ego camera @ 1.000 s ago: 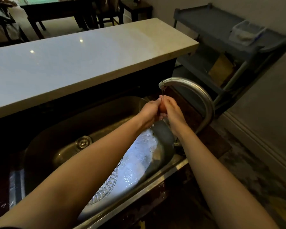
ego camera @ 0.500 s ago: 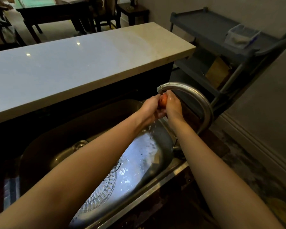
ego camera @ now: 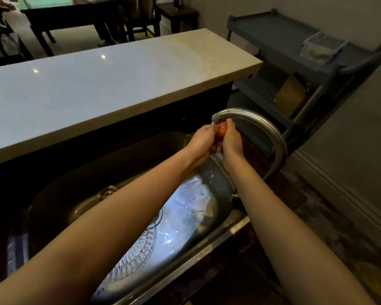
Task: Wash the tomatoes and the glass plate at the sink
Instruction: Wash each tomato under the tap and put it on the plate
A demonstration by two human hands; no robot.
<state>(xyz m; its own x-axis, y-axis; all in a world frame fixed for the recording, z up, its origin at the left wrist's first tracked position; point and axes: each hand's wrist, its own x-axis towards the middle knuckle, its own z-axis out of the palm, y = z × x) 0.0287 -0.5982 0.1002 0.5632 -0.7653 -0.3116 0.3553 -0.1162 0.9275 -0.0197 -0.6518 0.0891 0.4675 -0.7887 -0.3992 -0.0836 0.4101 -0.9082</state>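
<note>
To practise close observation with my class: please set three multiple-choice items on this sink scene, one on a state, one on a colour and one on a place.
1. How is the tomato held?
A. By the left hand alone
B. By the right hand alone
C. Between both hands

2. What colour is the tomato?
A. Red-orange
B. Green
C. Yellow

3. Where is the glass plate?
A. In the left hand
B. In the sink
C. In the right hand

Answers:
1 C: fingers of both hands curl round it just below the faucet spout.
2 A: red-orange skin shows between the hands.
3 B: its cut-glass pattern shows in the basin, below the left forearm.
</note>
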